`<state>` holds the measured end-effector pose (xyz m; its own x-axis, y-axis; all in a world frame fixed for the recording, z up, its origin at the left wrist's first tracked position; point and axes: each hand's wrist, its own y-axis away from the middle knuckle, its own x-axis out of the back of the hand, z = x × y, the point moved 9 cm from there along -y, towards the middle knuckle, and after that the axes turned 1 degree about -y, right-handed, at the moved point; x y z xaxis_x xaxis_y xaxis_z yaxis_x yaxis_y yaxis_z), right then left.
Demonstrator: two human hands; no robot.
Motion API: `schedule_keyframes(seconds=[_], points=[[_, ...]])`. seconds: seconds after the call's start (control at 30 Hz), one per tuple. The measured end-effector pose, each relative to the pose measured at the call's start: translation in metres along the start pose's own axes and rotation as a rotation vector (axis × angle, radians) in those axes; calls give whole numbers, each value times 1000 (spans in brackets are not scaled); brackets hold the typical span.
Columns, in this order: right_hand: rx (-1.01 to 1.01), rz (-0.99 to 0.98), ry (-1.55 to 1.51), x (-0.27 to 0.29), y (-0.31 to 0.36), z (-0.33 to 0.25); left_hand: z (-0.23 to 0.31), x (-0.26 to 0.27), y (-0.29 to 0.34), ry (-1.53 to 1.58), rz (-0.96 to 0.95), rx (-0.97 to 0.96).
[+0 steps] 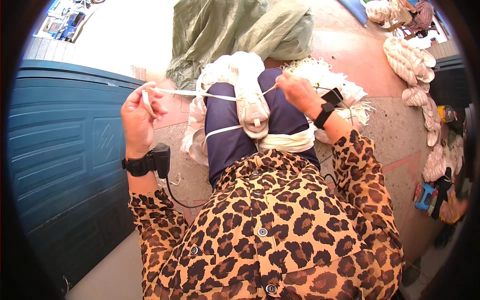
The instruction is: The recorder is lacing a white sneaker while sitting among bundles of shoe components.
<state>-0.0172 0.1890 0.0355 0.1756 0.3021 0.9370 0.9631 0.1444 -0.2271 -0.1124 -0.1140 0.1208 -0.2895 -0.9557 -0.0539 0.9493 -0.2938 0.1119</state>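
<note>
A cream-white shoe (253,112) rests on my lap between my thighs, its rounded end toward me. A white shoelace (197,93) runs across it, stretched between my raised hands. My left hand (142,107) grips the lace on the left, with a loop of it over the fingers. To the right of the shoe, my right hand (297,91) pinches the lace's other stretch; its fingertips are partly hidden. A flat bundle of white laces (289,143) lies over my right thigh.
More pale shoes (197,142) sit left of my legs. A heap of white laces (332,80) is beyond my right knee. A grey-green sheet (235,30) covers something ahead. Strung shoes (407,62) lie farther right. A blue panelled door (75,130) stands close on my left.
</note>
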Motion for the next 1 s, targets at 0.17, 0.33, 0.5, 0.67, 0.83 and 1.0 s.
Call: schedule_keyframes(seconds=[0.17, 0.33, 0.5, 0.67, 0.83, 1.0], points=[[302, 64, 47, 14, 13, -19, 2, 53, 10, 183, 140, -42], [62, -42, -191, 5, 47, 19, -9, 94, 15, 487, 356, 8], [-269, 160, -460, 3, 43, 32, -62, 53, -11, 429, 207, 201], [-169, -201, -690, -41, 31, -28, -134, -82, 3, -196, -192, 366], [-252, -198, -615, -54, 23, -16, -175, -116, 4, -615, -255, 192], [-208, -94, -331, -49, 36, -14, -164, -122, 16, -800, -246, 35]])
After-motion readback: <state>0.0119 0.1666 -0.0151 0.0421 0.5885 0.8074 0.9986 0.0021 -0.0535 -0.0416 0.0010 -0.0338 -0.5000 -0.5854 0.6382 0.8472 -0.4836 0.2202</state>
